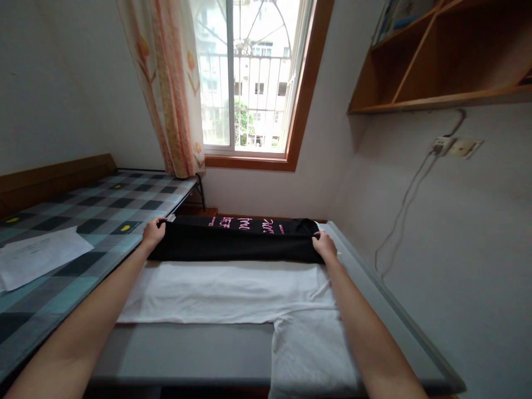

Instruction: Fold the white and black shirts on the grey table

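A black T-shirt [233, 244] with pink lettering lies across the far part of the grey table [191, 349], its near side folded up over part of the print. My left hand [153, 231] pinches the fold at its left end. At the right end, my right hand [325, 245] has its fingers closed on the same black cloth. Nearer to me a white T-shirt [224, 291] is spread flat, with one sleeve [311, 349] hanging toward the table's front edge. My right forearm covers part of the white cloth.
On the left stands a bed [108, 205] with a checked cover and white paper [45, 255] on it. A curtain [170, 83] hangs beside the barred window [249, 77]. Wooden shelves [432, 66] and a wall socket [455, 147] with a dangling cord are at the right.
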Available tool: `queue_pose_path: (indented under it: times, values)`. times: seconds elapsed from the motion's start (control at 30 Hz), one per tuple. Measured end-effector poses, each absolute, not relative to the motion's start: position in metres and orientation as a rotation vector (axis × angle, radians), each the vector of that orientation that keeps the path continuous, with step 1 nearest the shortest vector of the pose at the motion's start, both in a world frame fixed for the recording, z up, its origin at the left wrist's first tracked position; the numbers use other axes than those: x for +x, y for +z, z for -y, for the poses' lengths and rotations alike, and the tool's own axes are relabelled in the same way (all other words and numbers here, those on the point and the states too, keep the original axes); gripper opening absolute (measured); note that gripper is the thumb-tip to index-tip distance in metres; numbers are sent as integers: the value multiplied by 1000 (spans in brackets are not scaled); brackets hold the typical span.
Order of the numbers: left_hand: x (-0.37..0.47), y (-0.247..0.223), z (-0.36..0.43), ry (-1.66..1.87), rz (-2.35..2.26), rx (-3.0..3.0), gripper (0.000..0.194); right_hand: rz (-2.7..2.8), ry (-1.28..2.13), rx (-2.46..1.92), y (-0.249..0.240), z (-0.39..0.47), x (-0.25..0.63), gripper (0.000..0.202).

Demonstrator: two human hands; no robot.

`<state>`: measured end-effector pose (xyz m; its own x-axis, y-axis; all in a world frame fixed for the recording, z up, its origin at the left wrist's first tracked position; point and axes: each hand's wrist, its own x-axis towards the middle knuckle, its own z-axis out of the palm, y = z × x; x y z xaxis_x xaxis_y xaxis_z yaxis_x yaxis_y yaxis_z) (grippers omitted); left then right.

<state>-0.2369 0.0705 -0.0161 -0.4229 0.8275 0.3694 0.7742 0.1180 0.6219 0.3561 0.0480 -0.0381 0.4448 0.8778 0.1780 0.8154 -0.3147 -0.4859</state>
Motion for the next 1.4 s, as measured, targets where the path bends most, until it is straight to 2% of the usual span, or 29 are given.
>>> queue_pose_path:
  times: [0.17, 0.47, 0.8, 0.93, 1.07, 1.17, 1.4]
  values:
    - [-244, -43, -78, 1124, -2330, 1656, 27, 1454, 49, -2187, -52, -41, 350, 38]
    - [-239, -66, -74, 1021, -2470, 1757, 31, 1415, 26, -2301, -45, -40, 342, 37]
    - [-223, -55, -69, 820, -2607, 1696, 36, 1540, -475, -2285, -44, -26, 327, 30]
    - [-187, -43, -58, 785, -2790, 1860, 39, 1689, -471, -2159, -43, -20, 311, 35]
    - [-130, -33, -47, 805, -2447, 2217, 35, 1861, -308, -2089, -54, -20, 293, 50]
    - [-93, -37, -40, 704, -2153, 2352, 41, 1918, -259, -2131, -62, -22, 289, 56]
    - [-76, -65, -31, 570, -2108, 2371, 47, 1937, -229, -2132, -59, -21, 294, 60]
